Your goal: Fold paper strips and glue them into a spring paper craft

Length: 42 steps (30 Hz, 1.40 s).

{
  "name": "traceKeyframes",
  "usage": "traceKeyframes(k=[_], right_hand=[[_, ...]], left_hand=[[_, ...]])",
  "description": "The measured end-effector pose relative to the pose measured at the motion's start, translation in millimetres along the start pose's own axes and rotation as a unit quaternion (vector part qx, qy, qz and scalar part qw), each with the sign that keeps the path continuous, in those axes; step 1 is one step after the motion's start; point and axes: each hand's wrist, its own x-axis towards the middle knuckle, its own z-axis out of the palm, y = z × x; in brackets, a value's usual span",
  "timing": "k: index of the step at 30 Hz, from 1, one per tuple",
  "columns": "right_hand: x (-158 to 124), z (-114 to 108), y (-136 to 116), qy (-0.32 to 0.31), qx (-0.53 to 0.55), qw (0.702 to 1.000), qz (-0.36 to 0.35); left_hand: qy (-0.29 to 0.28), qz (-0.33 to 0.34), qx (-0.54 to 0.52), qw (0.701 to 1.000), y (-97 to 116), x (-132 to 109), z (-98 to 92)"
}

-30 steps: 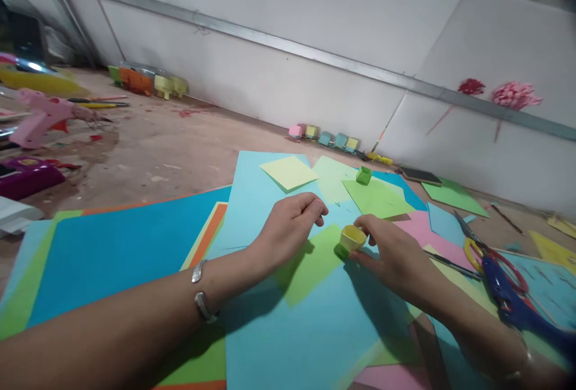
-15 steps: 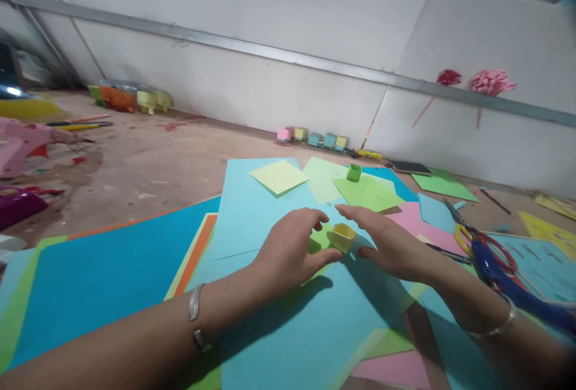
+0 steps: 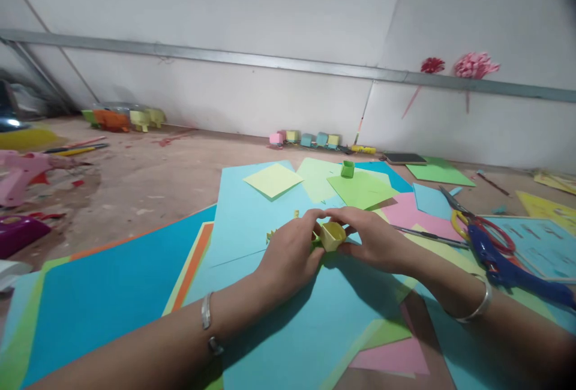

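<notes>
A small yellow paper box (image 3: pixel 332 236), open at its top, is tilted between my two hands above a light blue sheet (image 3: pixel 288 324). My left hand (image 3: pixel 290 246) closes on its left side with thumb and fingers. On the right side, the fingers and thumb of my right hand (image 3: pixel 373 237) pinch its edge. A bit of green paper shows between my left fingers and the box, mostly hidden. Small yellow-green paper scraps (image 3: pixel 270 236) lie just left of my left hand. Farther back, a small green paper box (image 3: pixel 347 168) stands by a green sheet (image 3: pixel 360 189).
Scissors (image 3: pixel 459 210) and a blue-handled tool (image 3: pixel 499 261) lie at right, close to my right forearm. A pale yellow square (image 3: pixel 273 180) rests on the blue sheet. Small coloured paper boxes (image 3: pixel 306 139) line the wall. At left is a pink glue gun (image 3: pixel 22 174).
Both hands have closed in on the yellow box, which is now held and tilted. Paper scraps beside my left hand have come into view. The camera view has shifted slightly.
</notes>
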Motion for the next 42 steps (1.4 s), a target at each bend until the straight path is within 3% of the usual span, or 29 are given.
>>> traceKeyframes(k=[15,19,35,42], right_hand=[[-2,13,3,0.023,-0.051,0.998,-0.01],[-2,16,3,0.025,-0.064,0.998,-0.003],[-4,27,9,0.033,-0.06,0.997,0.031],[-3,9,6,0.013,-0.089,0.996,-0.01]], left_hand=[[-0.016,-0.022,-0.053,0.998,-5,0,-1.3],[-0.035,-0.029,-0.045,0.998,-3,1,-3.3],[-0.019,-0.009,-0.001,1.0,0,0,-1.9],[-0.009,-0.005,-0.003,1.0,2,-2,-3.3]])
